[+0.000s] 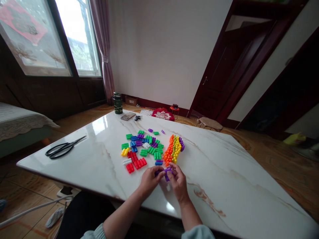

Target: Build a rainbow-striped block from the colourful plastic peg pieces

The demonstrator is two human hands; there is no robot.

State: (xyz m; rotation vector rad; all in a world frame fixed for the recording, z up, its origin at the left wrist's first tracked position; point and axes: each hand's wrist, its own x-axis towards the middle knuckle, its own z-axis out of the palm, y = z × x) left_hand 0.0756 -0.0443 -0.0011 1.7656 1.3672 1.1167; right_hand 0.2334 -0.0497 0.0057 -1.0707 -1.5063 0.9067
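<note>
Both hands meet near the front of the marble-patterned table (211, 159). My left hand (150, 181) is closed on purple plastic building pieces (167, 174), and my right hand (178, 183) pinches the same purple pieces from the other side. Just beyond my fingers lies a joined block of round-ended pieces in orange (168, 153), yellow (176, 151) and purple (182, 144). Left of it spreads a loose pile: green pieces (157, 154), blue pieces (134, 146), red pieces (137, 162), yellow pieces (125, 151) and a white piece (127, 161).
Black-handled scissors (62, 148) lie at the table's left. At the far corner stand a camouflage flask (118, 103), a phone-like flat object (128, 116) and keys (137, 118). Beyond the table are a round stool (209, 123) and a red patterned item (163, 114).
</note>
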